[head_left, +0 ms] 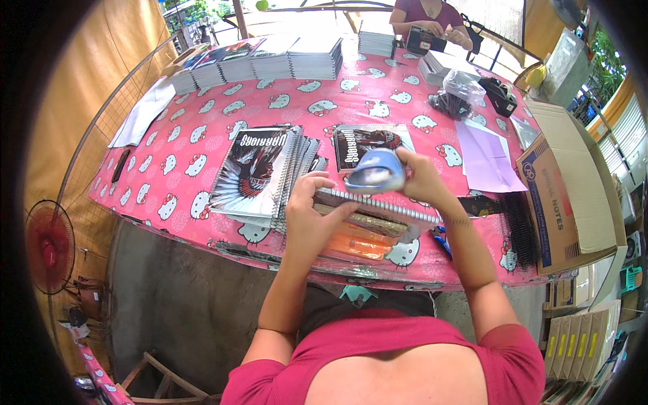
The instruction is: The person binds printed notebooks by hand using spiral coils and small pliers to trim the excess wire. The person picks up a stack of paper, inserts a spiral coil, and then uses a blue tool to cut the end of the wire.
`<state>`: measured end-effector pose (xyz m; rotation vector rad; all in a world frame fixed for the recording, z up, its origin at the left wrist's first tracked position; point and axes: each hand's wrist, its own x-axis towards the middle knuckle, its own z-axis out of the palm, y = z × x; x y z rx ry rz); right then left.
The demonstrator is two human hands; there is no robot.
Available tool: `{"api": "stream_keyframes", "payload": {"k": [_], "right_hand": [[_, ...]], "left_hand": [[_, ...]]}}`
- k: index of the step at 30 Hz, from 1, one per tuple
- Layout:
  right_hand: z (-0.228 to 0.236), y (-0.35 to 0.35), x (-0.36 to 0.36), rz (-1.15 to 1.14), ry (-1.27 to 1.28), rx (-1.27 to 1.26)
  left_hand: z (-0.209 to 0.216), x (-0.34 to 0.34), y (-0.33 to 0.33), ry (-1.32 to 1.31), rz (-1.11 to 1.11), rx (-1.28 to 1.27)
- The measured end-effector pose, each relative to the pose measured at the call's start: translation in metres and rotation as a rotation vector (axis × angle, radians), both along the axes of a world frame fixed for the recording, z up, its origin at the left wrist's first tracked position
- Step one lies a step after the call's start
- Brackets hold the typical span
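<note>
My left hand point(312, 212) is closed on the edge of a spiral notebook point(425, 214), thumb pressing near the coil. The notebook's coil edge runs left to right in front of me. My right hand point(422, 177) grips a rounded blue hand tool point(375, 173) just above the coil; motion blurs it and its exact kind is unclear. To the left lies a stack of coil-bound notebooks point(253, 172) with dark illustrated covers, touching or close behind my left hand. Beyond the tool another dark-covered notebook point(354, 138) lies flat. An orange item point(361, 243) shows below the held notebook.
Stacks of books point(314, 59) line the far edge. Across the pink cat-print table point(270, 101), a person point(432, 20) handles a dark box-like item. To the right are purple paper point(489, 158), black coils point(520, 233), blue-handled pliers point(442, 241) and a cardboard box point(574, 189).
</note>
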<state>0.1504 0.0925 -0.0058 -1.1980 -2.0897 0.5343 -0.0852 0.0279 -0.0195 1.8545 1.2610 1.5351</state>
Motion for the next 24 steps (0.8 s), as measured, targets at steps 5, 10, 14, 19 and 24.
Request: {"api": "stream_keyframes", "payload": {"k": [5, 10, 14, 19, 24], "right_hand": [[0.007, 0.0, -0.013, 0.217, 0.317, -0.258], [0.011, -0.006, -0.022, 0.267, 0.638, -0.612], [0.007, 0.009, -0.023, -0.249, -0.323, -0.071], [-0.048, 0.009, 0.093, -0.853, -0.383, 0.052], [-0.074, -0.036, 0.126, -0.751, -0.508, 0.259]], "left_hand": [[-0.006, -0.007, -0.006, -0.489, -0.128, -0.234], [-0.017, -0.02, -0.002, -0.669, -0.171, -0.318], [-0.015, -0.025, -0.002, -0.661, -0.154, -0.323], [-0.008, -0.026, 0.009, -0.662, -0.304, -0.45], [0.024, -0.021, 0.028, -0.189, -0.481, 0.013]]}}
